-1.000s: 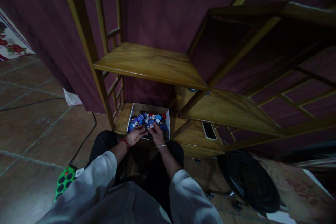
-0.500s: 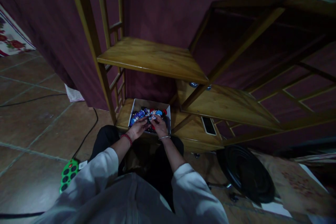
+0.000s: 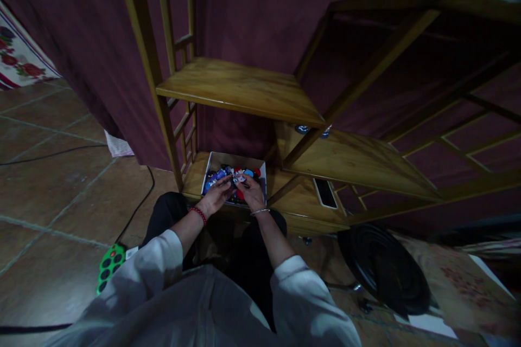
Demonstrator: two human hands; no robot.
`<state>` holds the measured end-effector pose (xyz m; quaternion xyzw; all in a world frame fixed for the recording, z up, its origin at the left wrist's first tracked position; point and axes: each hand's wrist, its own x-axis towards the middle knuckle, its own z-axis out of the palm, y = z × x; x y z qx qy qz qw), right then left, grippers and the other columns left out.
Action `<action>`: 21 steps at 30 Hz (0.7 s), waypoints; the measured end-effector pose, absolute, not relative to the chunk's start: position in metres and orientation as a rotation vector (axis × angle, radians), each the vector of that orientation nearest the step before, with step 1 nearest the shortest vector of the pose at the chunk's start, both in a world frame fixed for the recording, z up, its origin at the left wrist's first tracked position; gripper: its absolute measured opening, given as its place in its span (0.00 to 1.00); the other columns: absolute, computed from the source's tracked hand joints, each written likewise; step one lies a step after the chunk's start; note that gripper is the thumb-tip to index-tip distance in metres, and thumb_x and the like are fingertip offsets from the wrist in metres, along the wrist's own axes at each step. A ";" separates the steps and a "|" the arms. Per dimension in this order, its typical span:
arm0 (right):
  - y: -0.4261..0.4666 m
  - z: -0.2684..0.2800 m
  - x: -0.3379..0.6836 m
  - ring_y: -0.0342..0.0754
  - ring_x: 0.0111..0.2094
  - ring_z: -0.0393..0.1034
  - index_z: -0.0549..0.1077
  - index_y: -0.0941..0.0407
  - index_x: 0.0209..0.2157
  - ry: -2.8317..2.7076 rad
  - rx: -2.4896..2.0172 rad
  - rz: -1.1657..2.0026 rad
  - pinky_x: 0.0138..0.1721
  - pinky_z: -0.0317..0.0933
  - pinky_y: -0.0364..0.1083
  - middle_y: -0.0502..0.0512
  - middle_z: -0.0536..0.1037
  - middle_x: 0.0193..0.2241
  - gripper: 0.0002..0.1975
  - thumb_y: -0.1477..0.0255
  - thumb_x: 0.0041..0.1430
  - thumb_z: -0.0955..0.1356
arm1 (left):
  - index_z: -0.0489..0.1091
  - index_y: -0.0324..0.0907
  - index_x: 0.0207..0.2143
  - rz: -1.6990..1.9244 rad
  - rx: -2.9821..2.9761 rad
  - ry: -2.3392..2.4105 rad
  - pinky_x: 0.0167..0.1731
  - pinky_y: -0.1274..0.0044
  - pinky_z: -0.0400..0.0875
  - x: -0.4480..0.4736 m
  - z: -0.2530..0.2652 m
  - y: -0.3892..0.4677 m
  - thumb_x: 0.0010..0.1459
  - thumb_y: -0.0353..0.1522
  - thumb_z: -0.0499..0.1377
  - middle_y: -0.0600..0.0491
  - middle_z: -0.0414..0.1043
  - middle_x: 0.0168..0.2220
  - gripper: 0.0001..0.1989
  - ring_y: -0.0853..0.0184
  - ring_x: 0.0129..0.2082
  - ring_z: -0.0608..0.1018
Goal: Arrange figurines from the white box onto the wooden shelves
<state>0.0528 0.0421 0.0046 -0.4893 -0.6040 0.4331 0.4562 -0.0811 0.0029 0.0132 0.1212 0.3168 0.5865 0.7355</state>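
Note:
A shallow cardboard box [image 3: 240, 160] rests on the lowest wooden shelf, filled with small colourful pieces [image 3: 220, 174] in blue, purple, red and white that look like little figures. Over the box my left hand [image 3: 216, 198] and my right hand [image 3: 251, 193] meet at the fingertips. Between them they grip a small white-and-dark figure [image 3: 239, 179]; its details are too small to make out. Both hands have curled fingers, partly hidden by their own backs. A red bead bracelet [image 3: 198, 214] circles my left wrist, and a silver bangle [image 3: 260, 211] my right.
Above the box juts a wooden shelf [image 3: 236, 85]. A phone [image 3: 324, 193] lies on the lower shelf to the right. On the floor are a green power strip [image 3: 109, 267] with a black cable at left and a round black seat [image 3: 385, 268] at right.
The view has shifted slightly. My right fingers have closed in a little around the small figure, while both hands stay over the box.

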 end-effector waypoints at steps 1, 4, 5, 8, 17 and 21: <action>0.042 0.007 0.053 0.46 0.37 0.71 0.73 0.52 0.38 -1.506 -1.186 1.069 0.44 0.62 0.47 0.49 0.77 0.36 0.14 0.67 0.46 0.68 | 0.71 0.39 0.38 1.290 0.270 0.692 0.44 0.73 0.67 -0.081 0.014 0.003 0.48 0.23 0.61 0.51 0.73 0.37 0.13 0.70 0.37 0.74; 0.041 0.013 0.055 0.47 0.38 0.71 0.73 0.52 0.39 -1.540 -1.137 1.074 0.46 0.61 0.48 0.50 0.77 0.37 0.15 0.67 0.47 0.67 | 0.71 0.39 0.37 1.300 0.275 0.691 0.43 0.74 0.68 -0.078 0.016 0.004 0.48 0.23 0.61 0.50 0.73 0.37 0.12 0.70 0.36 0.74; 0.041 0.015 0.055 0.47 0.38 0.71 0.73 0.52 0.39 -1.538 -1.130 1.072 0.46 0.61 0.48 0.50 0.77 0.37 0.14 0.67 0.47 0.67 | 0.71 0.38 0.37 1.303 0.273 0.693 0.43 0.74 0.68 -0.077 0.017 0.004 0.48 0.23 0.61 0.50 0.73 0.36 0.11 0.70 0.36 0.74; 0.040 0.022 0.056 0.47 0.37 0.71 0.73 0.51 0.38 -1.541 -1.112 1.053 0.45 0.62 0.47 0.49 0.77 0.35 0.13 0.67 0.47 0.67 | 0.71 0.38 0.35 1.307 0.280 0.699 0.43 0.73 0.68 -0.075 0.018 0.005 0.48 0.23 0.61 0.51 0.73 0.35 0.10 0.70 0.36 0.74; 0.045 0.025 0.054 0.46 0.33 0.71 0.73 0.51 0.38 -1.576 -1.149 1.022 0.40 0.64 0.47 0.49 0.77 0.30 0.13 0.67 0.47 0.67 | 0.72 0.39 0.38 1.354 0.363 0.665 0.47 0.72 0.65 -0.077 0.023 0.004 0.44 0.23 0.63 0.51 0.74 0.37 0.15 0.68 0.39 0.75; 0.045 0.028 0.054 0.46 0.33 0.71 0.74 0.51 0.37 -1.587 -1.153 1.004 0.40 0.64 0.47 0.49 0.77 0.31 0.12 0.67 0.46 0.68 | 0.73 0.38 0.37 1.382 0.367 0.656 0.48 0.72 0.65 -0.076 0.024 0.004 0.44 0.22 0.63 0.51 0.74 0.36 0.14 0.68 0.40 0.74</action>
